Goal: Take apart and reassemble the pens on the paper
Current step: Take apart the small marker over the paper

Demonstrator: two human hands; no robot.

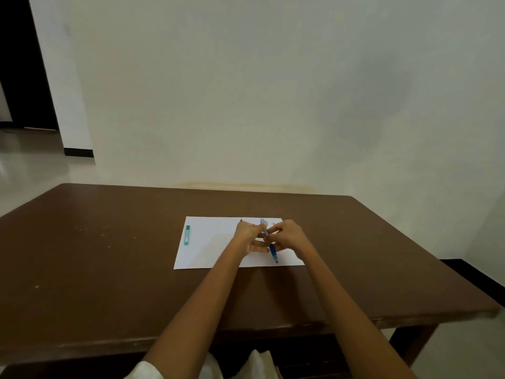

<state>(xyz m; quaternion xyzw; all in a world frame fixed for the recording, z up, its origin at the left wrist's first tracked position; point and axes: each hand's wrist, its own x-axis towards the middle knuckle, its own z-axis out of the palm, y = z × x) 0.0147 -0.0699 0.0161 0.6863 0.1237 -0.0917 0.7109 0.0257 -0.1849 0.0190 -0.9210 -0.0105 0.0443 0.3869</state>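
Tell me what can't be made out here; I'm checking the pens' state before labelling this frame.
- Blue pen, head view: its middle is hidden by the left hand and right hand; whether it is apart is unclear.
- Green piece on the paper: too small to identify.
- Small bits near the paper's far edge: blurred.

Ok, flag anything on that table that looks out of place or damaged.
Nothing stands out. The paper lies flat on the table; a green pen rests along its left edge, and both hands, left hand and right hand, hold the blue pen over it. Only pale specks mark the tabletop's left side.
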